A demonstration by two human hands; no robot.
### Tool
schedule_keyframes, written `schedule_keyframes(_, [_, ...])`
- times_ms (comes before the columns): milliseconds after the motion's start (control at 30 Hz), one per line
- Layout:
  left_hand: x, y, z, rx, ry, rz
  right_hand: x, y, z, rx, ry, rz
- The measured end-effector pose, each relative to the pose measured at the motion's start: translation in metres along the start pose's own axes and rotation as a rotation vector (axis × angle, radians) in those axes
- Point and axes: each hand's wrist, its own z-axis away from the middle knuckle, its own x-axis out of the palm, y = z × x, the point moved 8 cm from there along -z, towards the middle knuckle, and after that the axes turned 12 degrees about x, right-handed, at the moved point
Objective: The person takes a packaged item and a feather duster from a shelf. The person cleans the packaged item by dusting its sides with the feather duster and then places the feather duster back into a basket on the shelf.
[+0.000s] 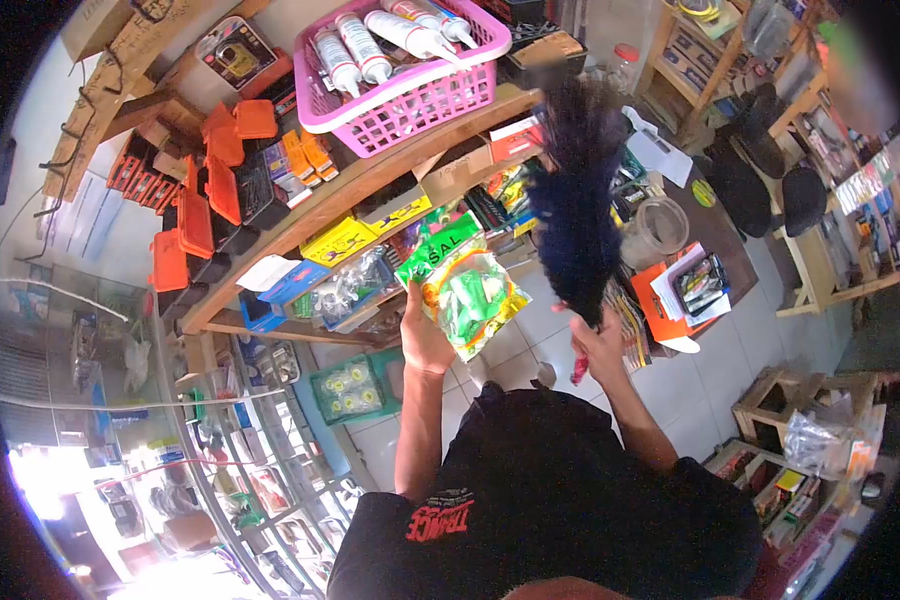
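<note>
My left hand (427,335) grips a clear plastic packet (470,295) by its left side. The packet has a green header with the letters "SAL" and bright green pieces inside. In my right hand (598,350) is a black feather duster (578,200), held upright by its red handle (579,368). The duster's bristles are blurred and rise in front of the shelf's right end. Both hands are in front of my body, with the packet left of the duster and apart from it.
Ahead is a wooden shelf (365,180) carrying a pink basket (415,105) of sealant tubes and several orange boxes (195,222). On the dark table at right are a clear jar (660,228) and an orange folder (670,300). A green crate (350,388) stands on the tiled floor.
</note>
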Motion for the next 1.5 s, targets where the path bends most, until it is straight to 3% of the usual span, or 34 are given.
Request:
schedule_keyframes(300, [0.01,-0.023,0.007,-0.037,-0.044,-0.025,0.032,0.015,-0.008,0.192,-0.125,-0.384])
schedule_keyframes(400, [0.008,-0.022,0.007,-0.001,-0.038,-0.095,0.036,0.007,-0.004,0.232,-0.03,-0.323])
schedule_keyframes(833, [-0.014,-0.014,0.006,0.132,0.086,-0.247,0.045,0.018,-0.005,0.268,0.02,-0.344])
schedule_keyframes(1100, [-0.018,-0.001,0.012,0.114,0.091,-0.246,0.036,0.032,-0.009,0.229,0.04,-0.197])
schedule_keyframes(1233, [-0.018,0.005,0.016,0.058,0.062,-0.225,0.033,-0.004,-0.017,0.073,0.026,-0.047])
schedule_keyframes(1333, [-0.024,-0.002,0.018,-0.034,0.043,-0.205,0.037,-0.026,-0.028,-0.011,0.013,0.085])
schedule_keyframes(1500, [-0.024,-0.012,0.026,-0.195,-0.014,-0.176,0.064,-0.047,-0.034,0.033,-0.071,0.189])
